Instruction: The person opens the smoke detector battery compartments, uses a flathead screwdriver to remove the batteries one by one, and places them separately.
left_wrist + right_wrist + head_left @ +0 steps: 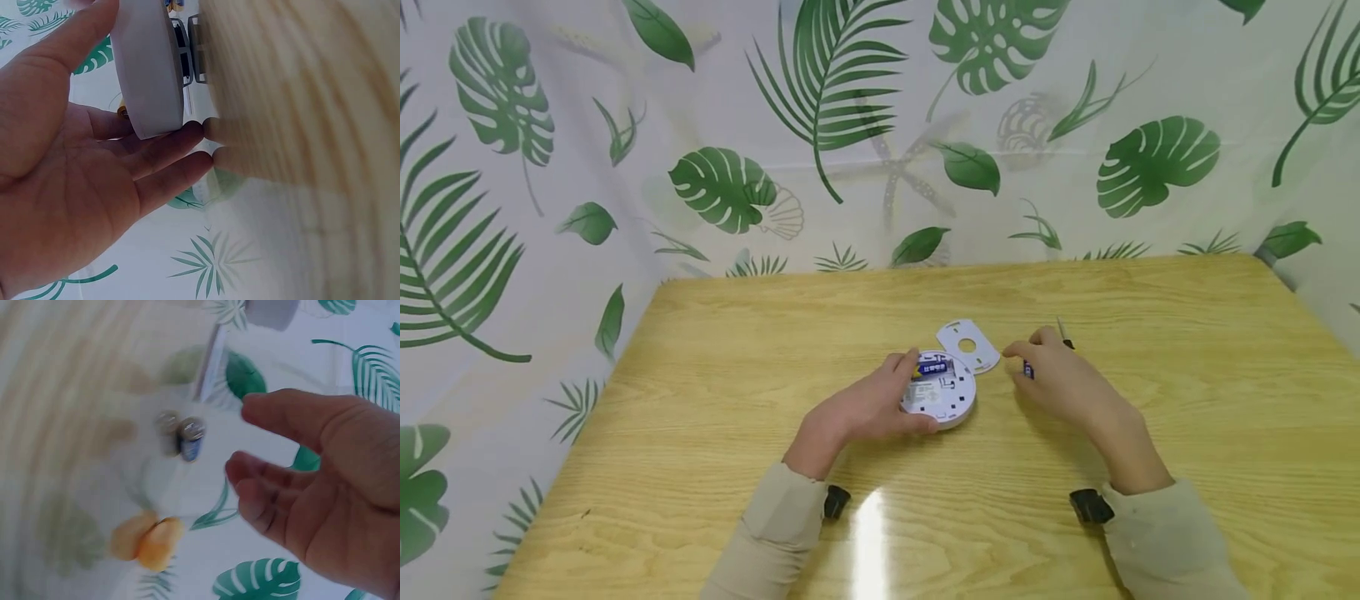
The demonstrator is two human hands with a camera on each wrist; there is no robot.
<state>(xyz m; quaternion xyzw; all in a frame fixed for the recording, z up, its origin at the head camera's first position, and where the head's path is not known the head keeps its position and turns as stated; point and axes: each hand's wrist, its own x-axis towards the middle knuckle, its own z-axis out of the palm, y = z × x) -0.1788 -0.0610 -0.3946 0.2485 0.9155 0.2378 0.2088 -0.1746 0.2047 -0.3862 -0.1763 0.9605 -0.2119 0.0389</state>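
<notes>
Disc (943, 395) clamped at the rim by left hand (867, 405); right hand (1067, 385) with grip apart, near loose battery (190, 439) on table (737, 375). Best to pinch battery squarely, keeping disc steady.

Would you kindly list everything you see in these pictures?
Table: 1, yellow-brown, foreground
Cloth: 1, white with green leaves, behind the table
Device: 1, white, mid-table
Plate: 1, white, beside the device
Battery: 1, blue-yellow, at the device's slot
Loose battery: 1, blue-silver, on the table
Tool: 1, silver-black, beyond the right hand, partly hidden
Blurred item: 1, orange, on the table, perhaps the tool's handle
Dark frame: 1, grey, by the device, unclear
Wrist units: 2, black, wrists
Sleeves: 2, beige, forearms
Left hand: 1, bare, gripping the device
Right hand: 1, bare, near the loose battery
</notes>
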